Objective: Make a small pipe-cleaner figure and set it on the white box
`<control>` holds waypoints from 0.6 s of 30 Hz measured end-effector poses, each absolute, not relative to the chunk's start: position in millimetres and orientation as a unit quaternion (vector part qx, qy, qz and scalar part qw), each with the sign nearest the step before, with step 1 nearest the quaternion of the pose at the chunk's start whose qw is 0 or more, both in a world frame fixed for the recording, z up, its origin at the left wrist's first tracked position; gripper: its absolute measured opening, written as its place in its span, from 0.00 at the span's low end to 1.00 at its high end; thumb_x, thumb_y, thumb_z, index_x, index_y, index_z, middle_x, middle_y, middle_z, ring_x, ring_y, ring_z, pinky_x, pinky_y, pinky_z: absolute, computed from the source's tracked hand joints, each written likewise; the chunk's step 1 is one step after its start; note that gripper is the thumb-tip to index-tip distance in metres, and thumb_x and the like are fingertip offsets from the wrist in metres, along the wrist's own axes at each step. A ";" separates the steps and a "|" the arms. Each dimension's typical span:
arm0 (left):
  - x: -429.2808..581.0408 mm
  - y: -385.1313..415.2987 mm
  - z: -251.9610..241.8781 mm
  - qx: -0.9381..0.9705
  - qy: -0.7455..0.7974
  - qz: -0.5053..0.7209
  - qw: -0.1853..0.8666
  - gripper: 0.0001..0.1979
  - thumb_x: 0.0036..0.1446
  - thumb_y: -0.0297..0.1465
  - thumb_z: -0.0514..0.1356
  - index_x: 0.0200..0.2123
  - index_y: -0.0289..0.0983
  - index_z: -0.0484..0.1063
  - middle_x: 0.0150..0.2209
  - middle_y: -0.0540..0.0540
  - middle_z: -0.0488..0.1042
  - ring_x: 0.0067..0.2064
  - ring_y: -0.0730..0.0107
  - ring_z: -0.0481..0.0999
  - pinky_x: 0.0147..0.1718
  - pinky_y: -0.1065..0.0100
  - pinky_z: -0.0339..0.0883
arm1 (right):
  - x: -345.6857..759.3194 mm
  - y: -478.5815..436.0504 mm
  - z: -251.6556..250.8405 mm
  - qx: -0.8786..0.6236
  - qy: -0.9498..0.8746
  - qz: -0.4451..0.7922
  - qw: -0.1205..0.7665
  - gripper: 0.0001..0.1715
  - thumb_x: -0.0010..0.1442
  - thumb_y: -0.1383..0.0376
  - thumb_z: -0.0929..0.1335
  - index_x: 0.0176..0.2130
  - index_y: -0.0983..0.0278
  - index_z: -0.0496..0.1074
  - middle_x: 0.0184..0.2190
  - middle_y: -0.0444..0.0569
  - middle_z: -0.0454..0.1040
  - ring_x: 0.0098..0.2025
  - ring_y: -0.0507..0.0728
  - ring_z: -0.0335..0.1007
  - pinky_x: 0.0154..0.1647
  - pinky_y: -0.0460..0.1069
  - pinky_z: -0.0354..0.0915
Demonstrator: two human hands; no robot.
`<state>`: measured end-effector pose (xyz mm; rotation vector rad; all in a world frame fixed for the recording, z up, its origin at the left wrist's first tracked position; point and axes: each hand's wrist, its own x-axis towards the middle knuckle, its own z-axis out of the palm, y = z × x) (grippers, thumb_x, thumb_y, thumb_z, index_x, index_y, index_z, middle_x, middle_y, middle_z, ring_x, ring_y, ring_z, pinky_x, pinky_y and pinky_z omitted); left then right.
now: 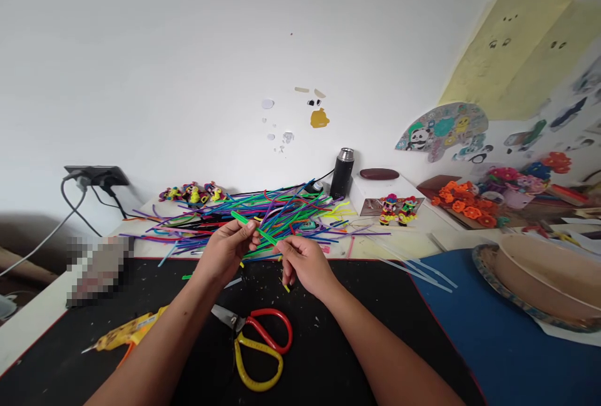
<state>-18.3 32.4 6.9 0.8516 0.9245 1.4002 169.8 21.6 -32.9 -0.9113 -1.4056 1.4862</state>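
Bright green fuzzy craft stem (265,235), maybe several side by side, held up between both hands over the back edge of the black work mat (357,318). Left hand (230,244): thumb and fingers pinching the upper end; right hand (305,262): thumb and forefinger pinching the lower end, other fingers curled under, with a small yellow-and-dark bit near their tips, held or not, cannot tell. Risks, as judged: a loose pinch could let the strands slip out of line; pulling or bending too hard could kink the core; a drop would likely lose it in the tangled multicolour pile of fuzzy stems (300,209) right behind, which has greens too. Metal scissors with red and yellow handles (253,344) lie between the forearms, blades toward the left arm, so a lowered wrist could brush them. Yellow patterned glue gun (136,329) sits left, partly behind the left forearm; a sweep could knock it, hot or not unclear. Farther back on the white bench (35,345): black metal-topped flask (342,174), white box (369,192). Large beige basin (539,268) well off right, out of the way.
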 end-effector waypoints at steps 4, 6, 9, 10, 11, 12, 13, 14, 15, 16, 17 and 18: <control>-22.4 34.5 8.5 0.323 0.380 0.643 0.581 0.22 0.34 0.37 0.83 0.29 0.32 0.81 0.23 0.48 0.75 0.25 0.76 0.73 0.23 0.78 0.69 | 168.4 21.7 -29.8 -0.366 -0.547 0.606 0.446 0.29 0.63 0.41 0.69 0.36 0.64 0.75 0.15 0.36 0.64 0.15 0.50 0.69 0.15 0.42 0.59; -25.5 36.2 9.4 0.298 0.369 0.667 0.574 0.21 0.34 0.35 0.83 0.29 0.32 0.81 0.23 0.49 0.75 0.26 0.77 0.73 0.22 0.79 0.69 | 168.3 22.2 -30.2 -0.367 -0.535 0.610 0.455 0.29 0.62 0.40 0.69 0.36 0.65 0.76 0.15 0.36 0.65 0.15 0.50 0.69 0.14 0.42 0.58; -27.9 38.1 10.0 0.274 0.361 0.689 0.565 0.19 0.35 0.32 0.83 0.29 0.33 0.80 0.24 0.49 0.75 0.26 0.77 0.74 0.22 0.80 0.70 | 168.9 23.0 -31.3 -0.369 -0.525 0.607 0.468 0.29 0.62 0.41 0.70 0.37 0.65 0.75 0.16 0.37 0.67 0.15 0.50 0.69 0.14 0.42 0.59; -27.6 38.2 10.0 0.272 0.360 0.689 0.567 0.18 0.36 0.32 0.82 0.28 0.33 0.80 0.24 0.49 0.75 0.26 0.77 0.73 0.22 0.81 0.70 | 169.1 23.0 -31.4 -0.368 -0.525 0.606 0.471 0.28 0.62 0.42 0.70 0.37 0.64 0.75 0.16 0.37 0.68 0.15 0.50 0.69 0.15 0.42 0.59; -26.8 38.2 9.9 0.273 0.361 0.686 0.570 0.18 0.36 0.32 0.82 0.28 0.33 0.80 0.24 0.49 0.75 0.26 0.77 0.73 0.22 0.81 0.70 | 169.3 22.9 -31.3 -0.365 -0.526 0.606 0.472 0.27 0.62 0.42 0.71 0.38 0.64 0.75 0.17 0.38 0.69 0.15 0.50 0.69 0.15 0.42 0.59; -25.6 37.9 9.7 0.276 0.362 0.682 0.573 0.19 0.36 0.33 0.82 0.29 0.32 0.80 0.24 0.49 0.75 0.26 0.77 0.73 0.22 0.81 0.70 | 169.3 22.6 -31.1 -0.362 -0.526 0.608 0.472 0.27 0.61 0.43 0.71 0.38 0.64 0.75 0.17 0.38 0.70 0.16 0.50 0.70 0.15 0.42 0.59; -24.1 37.5 9.3 0.279 0.364 0.677 0.575 0.20 0.35 0.33 0.83 0.28 0.32 0.80 0.24 0.49 0.75 0.26 0.77 0.73 0.22 0.81 0.70 | 169.1 22.3 -30.7 -0.358 -0.525 0.611 0.472 0.27 0.61 0.43 0.72 0.39 0.64 0.75 0.18 0.39 0.71 0.16 0.50 0.70 0.15 0.42 0.59; -22.3 36.9 8.8 0.284 0.366 0.674 0.576 0.21 0.34 0.34 0.83 0.28 0.32 0.80 0.24 0.49 0.75 0.26 0.77 0.73 0.22 0.80 0.70 | 168.8 21.9 -30.5 -0.354 -0.523 0.616 0.471 0.27 0.60 0.43 0.73 0.40 0.64 0.75 0.19 0.39 0.72 0.16 0.51 0.71 0.15 0.42 0.59; -20.4 36.4 8.1 0.289 0.369 0.670 0.575 0.21 0.34 0.35 0.83 0.29 0.31 0.80 0.24 0.49 0.75 0.26 0.77 0.73 0.22 0.80 0.70 | 168.4 21.6 -30.4 -0.351 -0.520 0.622 0.468 0.27 0.59 0.44 0.73 0.42 0.64 0.75 0.20 0.39 0.72 0.16 0.51 0.71 0.14 0.42 0.59; -18.4 35.8 7.2 0.294 0.372 0.667 0.575 0.22 0.33 0.35 0.83 0.29 0.31 0.81 0.24 0.48 0.75 0.26 0.76 0.73 0.22 0.80 0.70 | 167.9 21.4 -30.5 -0.348 -0.518 0.628 0.465 0.28 0.59 0.44 0.74 0.43 0.64 0.75 0.21 0.39 0.73 0.17 0.51 0.72 0.14 0.42 0.59; -16.5 35.4 6.1 0.299 0.374 0.663 0.576 0.22 0.33 0.35 0.83 0.29 0.31 0.81 0.24 0.48 0.75 0.26 0.76 0.74 0.23 0.79 0.70 | 167.4 21.3 -30.7 -0.346 -0.515 0.633 0.463 0.29 0.58 0.44 0.74 0.44 0.65 0.75 0.22 0.40 0.74 0.17 0.51 0.72 0.14 0.42 0.59; -14.6 34.9 4.9 0.302 0.376 0.659 0.578 0.22 0.34 0.35 0.83 0.30 0.31 0.81 0.24 0.48 0.76 0.26 0.76 0.74 0.23 0.79 0.70 | 166.9 21.4 -31.1 -0.344 -0.511 0.638 0.462 0.29 0.58 0.44 0.74 0.44 0.65 0.75 0.22 0.40 0.74 0.17 0.51 0.72 0.14 0.42 0.59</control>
